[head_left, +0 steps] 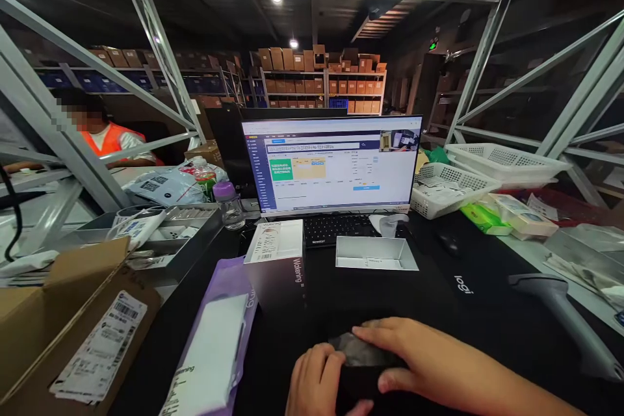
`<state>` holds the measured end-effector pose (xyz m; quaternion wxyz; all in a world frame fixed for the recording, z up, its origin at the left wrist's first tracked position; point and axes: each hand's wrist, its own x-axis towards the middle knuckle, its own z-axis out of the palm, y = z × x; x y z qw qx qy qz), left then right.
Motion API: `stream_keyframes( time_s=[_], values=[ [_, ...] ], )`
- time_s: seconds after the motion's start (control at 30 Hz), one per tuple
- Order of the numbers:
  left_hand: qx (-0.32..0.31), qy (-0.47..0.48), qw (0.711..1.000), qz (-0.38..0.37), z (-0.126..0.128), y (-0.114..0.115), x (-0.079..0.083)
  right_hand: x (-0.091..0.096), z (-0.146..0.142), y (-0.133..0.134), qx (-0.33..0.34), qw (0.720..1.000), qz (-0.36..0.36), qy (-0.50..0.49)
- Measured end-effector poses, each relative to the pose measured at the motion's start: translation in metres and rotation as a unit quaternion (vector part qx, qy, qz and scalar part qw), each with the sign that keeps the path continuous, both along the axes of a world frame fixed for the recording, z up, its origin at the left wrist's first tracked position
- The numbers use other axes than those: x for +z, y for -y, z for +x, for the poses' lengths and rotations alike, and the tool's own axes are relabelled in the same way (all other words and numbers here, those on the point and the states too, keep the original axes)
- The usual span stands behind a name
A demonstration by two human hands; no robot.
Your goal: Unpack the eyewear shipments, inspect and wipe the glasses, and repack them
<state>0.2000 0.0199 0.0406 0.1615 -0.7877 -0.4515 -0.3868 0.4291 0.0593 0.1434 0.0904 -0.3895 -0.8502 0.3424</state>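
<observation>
At the near edge of the black desk mat, my left hand and my right hand are curled around opposite sides of a dark item. Its top looks grey and slightly shiny; the lower part blends into the mat, so I cannot tell its kind. Beyond my left hand stands a white and grey "Wakening" box. A shallow white box lid lies inner side up in front of the keyboard. To the left, a white packet rests on a purple bag.
A monitor stands behind the keyboard. An opened cardboard box sits at the left, a barcode scanner and mouse at the right. White baskets and a purple-capped bottle flank the screen. Another person in an orange vest is far left.
</observation>
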Motion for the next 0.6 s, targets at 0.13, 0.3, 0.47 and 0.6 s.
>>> stream_keyframes(
  time_s=[0.13, 0.3, 0.47, 0.6],
  values=[
    [0.025, 0.003, 0.999, 0.025, -0.002, -0.001, -0.005, -0.005, 0.019, 0.020, -0.019, 1.000, 0.006, 0.011],
    [-0.008, -0.018, 0.998, 0.060, -0.004, -0.006, -0.008, -0.008, 0.047, 0.040, -0.012, 0.999, 0.031, -0.024],
    [-0.001, 0.048, 0.998, -0.046, 0.001, -0.003, -0.034, -0.013, 0.048, 0.029, -0.079, 0.986, 0.138, -0.058],
    [-0.015, 0.128, 0.988, -0.084, 0.001, -0.002, -0.047, -0.020, 0.004, 0.003, -0.025, 0.983, 0.159, 0.086]
  ],
)
